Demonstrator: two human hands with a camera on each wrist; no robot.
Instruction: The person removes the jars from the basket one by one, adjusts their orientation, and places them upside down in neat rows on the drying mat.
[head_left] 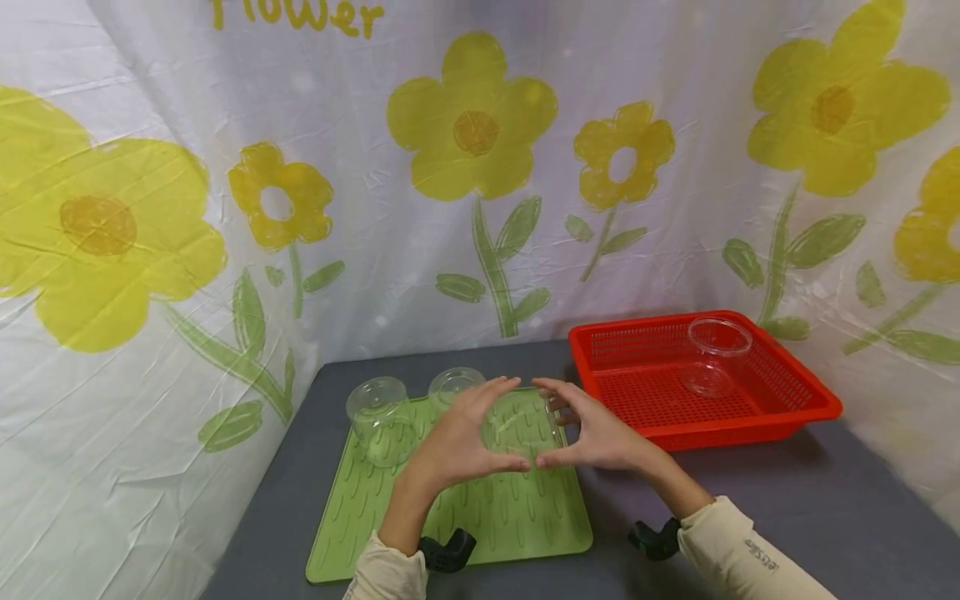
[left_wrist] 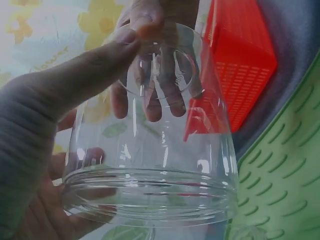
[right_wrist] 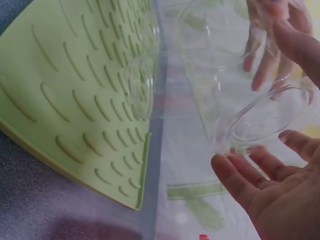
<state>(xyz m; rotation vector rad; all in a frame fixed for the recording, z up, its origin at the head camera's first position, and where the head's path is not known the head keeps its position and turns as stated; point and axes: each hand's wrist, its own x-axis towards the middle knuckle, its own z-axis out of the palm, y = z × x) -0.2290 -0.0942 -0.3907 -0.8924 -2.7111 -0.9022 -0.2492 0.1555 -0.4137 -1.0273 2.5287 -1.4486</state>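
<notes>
Held between both hands above the green ribbed mat [head_left: 450, 508], near the middle of the tabletop [head_left: 825, 500]: a clear plastic jar [head_left: 521, 427], lying on its side, long axis running left to right. Threaded mouth toward the left hand [head_left: 457, 437], base toward the right hand [head_left: 600, 433], fingers of each curled around an end. Grey tabletop, flower-printed curtain [head_left: 225, 208] behind and at the left edge. Two more clear jars [head_left: 382, 417] on the mat's far left corner, probably upright. Red basket [head_left: 795, 392] toward the far right corner, another jar [head_left: 716, 354] inside.
</notes>
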